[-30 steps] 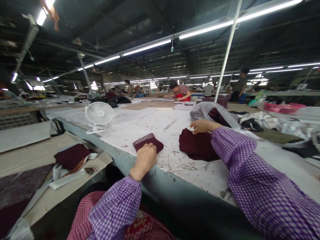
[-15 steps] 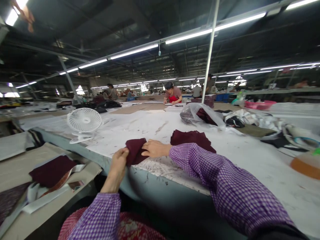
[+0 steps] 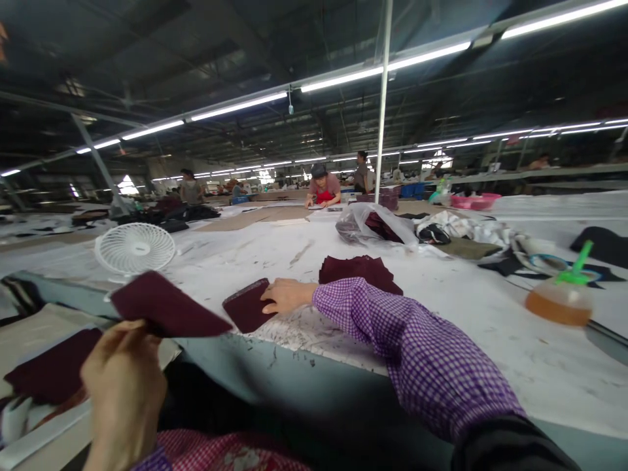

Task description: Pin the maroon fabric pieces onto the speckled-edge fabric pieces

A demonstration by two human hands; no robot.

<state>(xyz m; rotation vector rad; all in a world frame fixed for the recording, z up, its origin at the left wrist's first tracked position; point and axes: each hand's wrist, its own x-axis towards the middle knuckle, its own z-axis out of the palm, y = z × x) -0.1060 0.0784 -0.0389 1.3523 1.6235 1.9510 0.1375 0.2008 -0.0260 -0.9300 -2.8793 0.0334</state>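
Observation:
My left hand (image 3: pixel 125 373) pinches the edge of a flat maroon fabric piece (image 3: pixel 169 311), raised in front of the table's near edge and slightly blurred. On the table, a small dark maroon fabric stack (image 3: pixel 246 305) lies near the front. My right hand (image 3: pixel 288 296) grips its right edge, fingers curled over the top. Behind my right forearm sits a larger pile of maroon fabric pieces (image 3: pixel 360 271), partly covered by the checked sleeve. Lower left, another maroon piece (image 3: pixel 52 366) rests on a beige surface beside the table.
A white fan (image 3: pixel 135 248) stands at the table's left. Farther back are a clear plastic bag (image 3: pixel 350 226) with maroon fabric inside and a heap of cloth scraps (image 3: pixel 466 229). A bottle of orange liquid (image 3: pixel 559 304) stands right. Across the table a person (image 3: pixel 324 186) bends over work.
My left hand has pulled a maroon piece away from the stack, toward the left and nearer to me. The right hand stays at the stack, which now lies flatter. The view has turned slightly right.

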